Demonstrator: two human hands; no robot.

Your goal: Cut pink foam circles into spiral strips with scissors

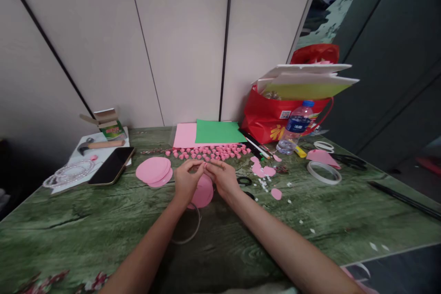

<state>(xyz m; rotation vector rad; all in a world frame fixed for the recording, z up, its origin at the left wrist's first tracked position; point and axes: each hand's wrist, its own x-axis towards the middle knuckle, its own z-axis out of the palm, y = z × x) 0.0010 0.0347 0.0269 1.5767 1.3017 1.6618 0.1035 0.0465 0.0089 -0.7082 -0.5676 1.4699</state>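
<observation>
My left hand [187,180] and my right hand [223,178] meet at the fingertips, both pinching a small pink rolled paper piece [206,165], mostly hidden by the fingers. Below them lie pink paper circles [202,193], partly covered by my left hand. A ring-shaped roll of tape [199,225] rests by my left wrist. Left of my hands is a stack of pink paper circles [153,170]. Just beyond my fingers, several small pink paper rolls [213,151] stand in rows. Scissors [244,181] lie partly hidden beside my right hand.
Green paper [220,132] lies at the back. A red bag [262,110] and a water bottle [298,126] stand back right, near a tape roll [324,173]. Paper scraps [263,171] are scattered right. Left are a phone [112,165], a hammer [99,145] and a bead string [70,174].
</observation>
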